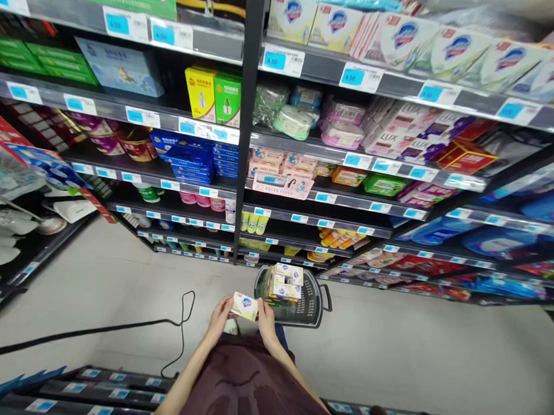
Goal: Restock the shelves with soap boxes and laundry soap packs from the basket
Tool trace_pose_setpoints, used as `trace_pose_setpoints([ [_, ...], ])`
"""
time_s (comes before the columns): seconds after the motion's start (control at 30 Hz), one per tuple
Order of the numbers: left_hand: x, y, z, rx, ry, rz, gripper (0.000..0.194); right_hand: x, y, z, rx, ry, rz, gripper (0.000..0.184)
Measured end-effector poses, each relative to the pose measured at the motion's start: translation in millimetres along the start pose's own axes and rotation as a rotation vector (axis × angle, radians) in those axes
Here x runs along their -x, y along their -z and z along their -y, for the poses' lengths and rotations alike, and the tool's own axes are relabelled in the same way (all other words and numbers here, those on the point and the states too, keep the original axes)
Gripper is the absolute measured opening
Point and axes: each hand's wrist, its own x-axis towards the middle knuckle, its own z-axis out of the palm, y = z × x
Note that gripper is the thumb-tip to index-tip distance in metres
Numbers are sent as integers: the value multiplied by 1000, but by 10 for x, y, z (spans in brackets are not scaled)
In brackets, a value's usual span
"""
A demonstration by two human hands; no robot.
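clamping soap box (245,306) at its ends with left hand (223,310) and right hand (265,317), at six o'clock. judging work partway: seeing stacked boxes (286,291) already inside basket (311,303), toward two o'clock from held box; leaving outside it held box plus similar boxes (404,38) on upper shelf (399,82), toward one o'clock.

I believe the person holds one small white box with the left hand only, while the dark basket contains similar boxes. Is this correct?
Not entirely: the left hand is not alone. The head view shows the right hand holding the other end of the small white box. The dark basket does contain similar boxes.
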Motion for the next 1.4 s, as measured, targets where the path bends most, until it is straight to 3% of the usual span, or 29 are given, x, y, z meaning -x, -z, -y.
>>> trace_pose_setpoints([
  [0.43, -21, -73, -58, -58, -17, 83, 71, -1, 78, 67, 2, -19, -50, 77],
  [1.4, -85, -73, -96, -65, -27, 82, 67, -59, 50, 105, 6, -42, -44, 78],
])
